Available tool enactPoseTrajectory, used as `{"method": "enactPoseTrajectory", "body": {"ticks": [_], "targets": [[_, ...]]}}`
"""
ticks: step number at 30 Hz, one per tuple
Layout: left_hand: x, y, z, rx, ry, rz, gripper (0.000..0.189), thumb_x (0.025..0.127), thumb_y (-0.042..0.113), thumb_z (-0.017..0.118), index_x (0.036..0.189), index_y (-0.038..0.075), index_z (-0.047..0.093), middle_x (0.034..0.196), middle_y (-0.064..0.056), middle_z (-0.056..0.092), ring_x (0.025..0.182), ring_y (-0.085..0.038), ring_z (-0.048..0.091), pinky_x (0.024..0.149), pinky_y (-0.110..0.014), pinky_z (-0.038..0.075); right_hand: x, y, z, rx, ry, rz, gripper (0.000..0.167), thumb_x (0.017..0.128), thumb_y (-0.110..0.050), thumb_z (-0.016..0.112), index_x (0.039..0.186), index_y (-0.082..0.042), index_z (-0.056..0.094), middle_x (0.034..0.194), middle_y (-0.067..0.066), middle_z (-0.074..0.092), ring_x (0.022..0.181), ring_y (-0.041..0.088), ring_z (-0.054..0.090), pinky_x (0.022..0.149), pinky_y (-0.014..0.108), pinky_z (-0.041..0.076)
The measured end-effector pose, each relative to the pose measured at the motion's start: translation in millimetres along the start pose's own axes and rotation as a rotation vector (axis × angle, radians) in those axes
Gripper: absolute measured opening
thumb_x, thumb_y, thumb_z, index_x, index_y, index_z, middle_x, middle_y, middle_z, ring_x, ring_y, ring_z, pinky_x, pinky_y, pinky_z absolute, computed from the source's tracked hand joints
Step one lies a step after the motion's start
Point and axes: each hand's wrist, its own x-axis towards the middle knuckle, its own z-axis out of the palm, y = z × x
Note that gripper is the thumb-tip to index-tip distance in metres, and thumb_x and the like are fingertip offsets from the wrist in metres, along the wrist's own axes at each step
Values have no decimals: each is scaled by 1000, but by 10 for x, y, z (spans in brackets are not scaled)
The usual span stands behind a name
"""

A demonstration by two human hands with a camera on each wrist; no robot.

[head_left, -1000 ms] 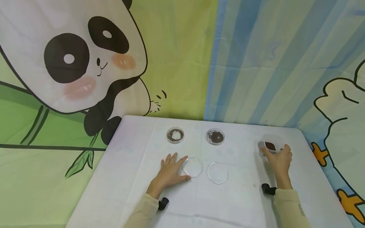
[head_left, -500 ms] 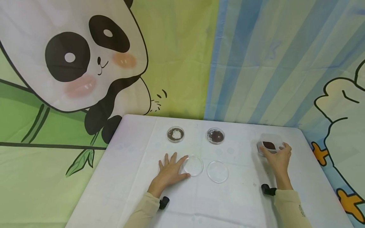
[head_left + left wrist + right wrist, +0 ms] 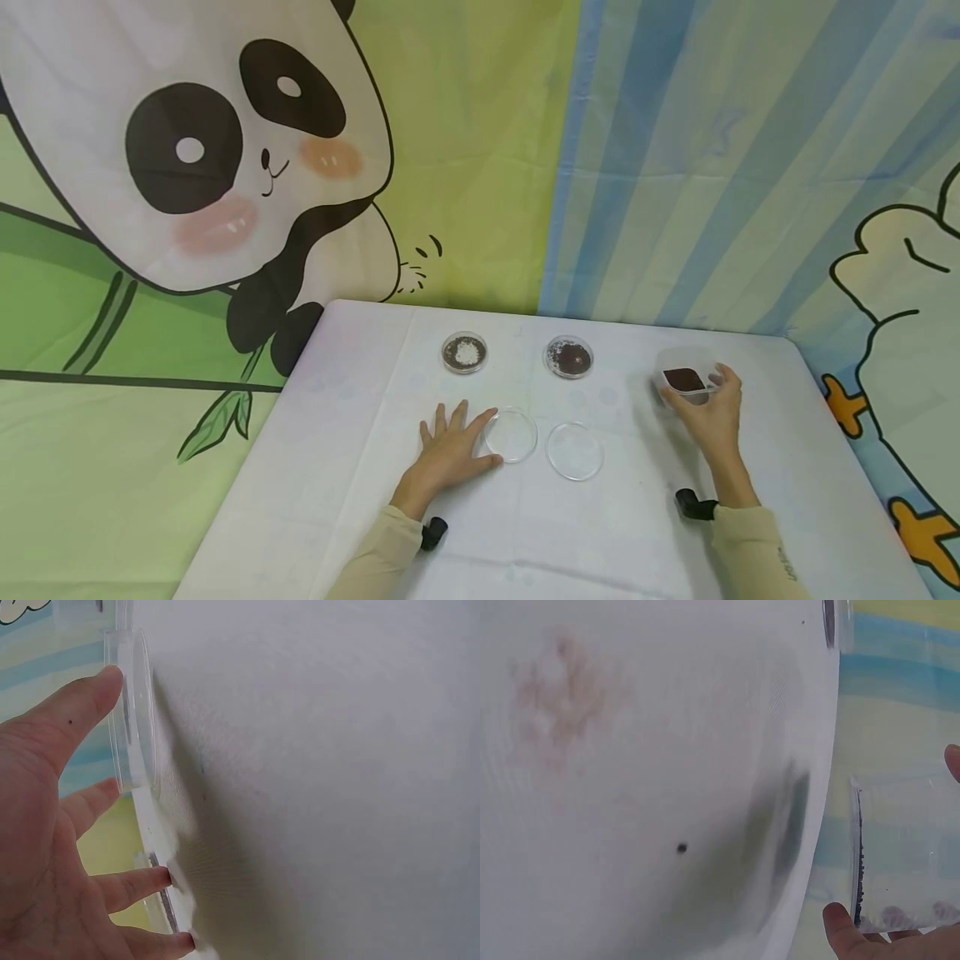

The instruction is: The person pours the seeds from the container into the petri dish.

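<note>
Two clear petri dishes or dish lids lie in the middle of the table. My left hand (image 3: 450, 454) rests with spread fingers beside the nearer left one (image 3: 511, 435); thumb and index fingertips touch its rim, also seen in the left wrist view as a clear dish (image 3: 139, 712). To its right lies the other clear round piece (image 3: 574, 452). My right hand (image 3: 711, 415) grips a clear plastic container (image 3: 685, 381) by its sides, raised off the tabletop. A thin layer of dark brown, soil-like grains (image 3: 859, 859) covers its bottom.
Toward the back stand two petri dishes with dark grains: the left dish (image 3: 464, 353) has a white patch in its middle, the right dish (image 3: 568, 357) a darker heap. A white cloth (image 3: 600, 542) covers the table. A printed curtain (image 3: 465, 150) hangs behind.
My right hand has carried the container a little to the left. The left hand keeps its place by the clear dish.
</note>
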Motion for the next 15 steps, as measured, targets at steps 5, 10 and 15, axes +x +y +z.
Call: {"method": "enactPoseTrajectory", "body": {"ticks": [5,10,15], "targets": [[3,-7,15,-2,6,2,76,86,57,71,152,33,42,159,-23,26,142,-59,9,104,-80,9,-65,-95,66,7,-55,-30,107,83,-27,84,158,-5,10,151,29,28,131,48,37,103,59,36],[5,-9,18,-1,12,-1,77,86,58,71,153,34,42,159,-23,26,143,-59,9,104,-80,8,-116,-151,139,10,-98,-95,105,82,-23,85,156,-3,13,148,32,28,129,50,38,100,60,37],[2,-9,22,3,11,0,76,86,58,71,153,34,42,160,-23,26,143,-59,9,104,-80,9,-168,-203,219,-1,-123,-182,104,79,-16,86,155,0,17,145,34,29,132,50,34,103,63,35]]}}
